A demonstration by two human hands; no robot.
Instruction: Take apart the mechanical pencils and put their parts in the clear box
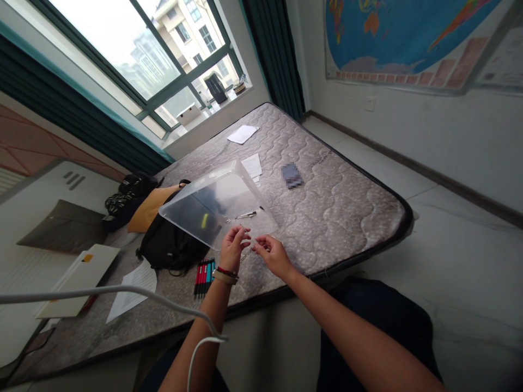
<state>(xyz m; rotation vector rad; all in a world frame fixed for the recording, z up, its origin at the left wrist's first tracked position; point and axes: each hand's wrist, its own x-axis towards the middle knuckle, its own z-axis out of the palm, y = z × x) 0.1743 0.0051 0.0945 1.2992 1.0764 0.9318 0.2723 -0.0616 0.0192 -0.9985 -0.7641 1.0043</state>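
Left hand (233, 250) and right hand (273, 256) found half-closed, fingertips pinched at the near edge of a clear plastic lid (216, 204) (actual grip unconfirmed), which sits tilted on a quilted mattress (339, 218), colored pens (204, 277) just beside.

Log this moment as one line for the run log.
left hand: at edge of clear plastic lid | right hand: at same edge | surface: mattress | nearby: pens

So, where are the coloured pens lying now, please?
In the head view, the coloured pens lie on the quilted mattress, just below the black backpack and left of the person's left hand.
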